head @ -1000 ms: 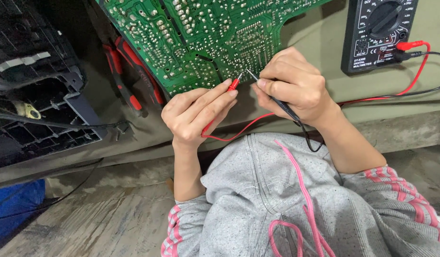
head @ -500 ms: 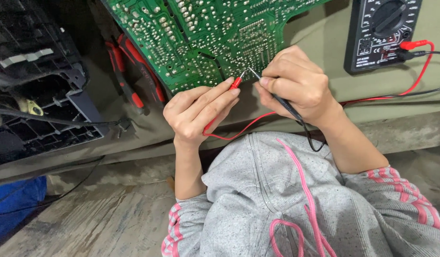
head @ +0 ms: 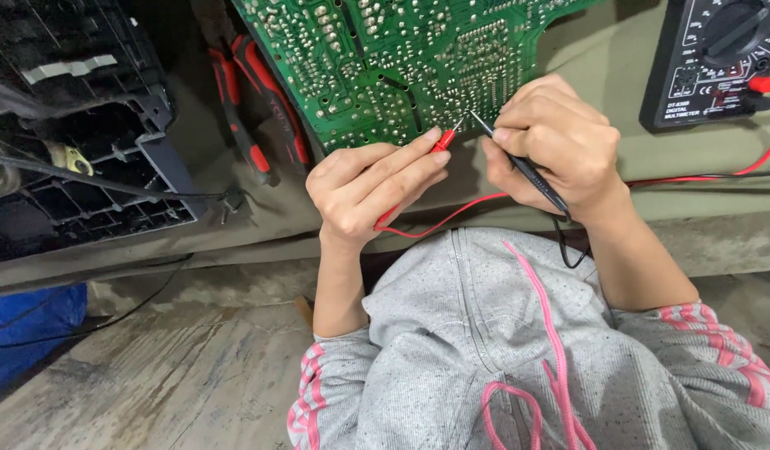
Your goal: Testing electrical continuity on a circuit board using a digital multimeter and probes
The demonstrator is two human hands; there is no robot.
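Slim red probe [head: 439, 143] pinched in my left hand [head: 364, 187], black probe [head: 526, 171] in my right hand [head: 560, 142]; light, stiff, sharp-tipped; grip the insulated shafts, near green circuit board [head: 385, 58].

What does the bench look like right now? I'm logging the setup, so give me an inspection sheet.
Surface: olive-drab cloth-covered bench, wrinkled.
Job's things: green printed circuit board, solder side up; red-handled test probe and black-handled test probe, tips close together on the board.
Clutter: red-and-black-handled pliers beside the board; black plastic housing at left.
Grips: left hand pinches the red probe; right hand pinches the black probe.
Cables: thin red lead and thin black lead run toward the black multimeter.
Surroundings: worn wooden plank floor; blue plastic sheet.
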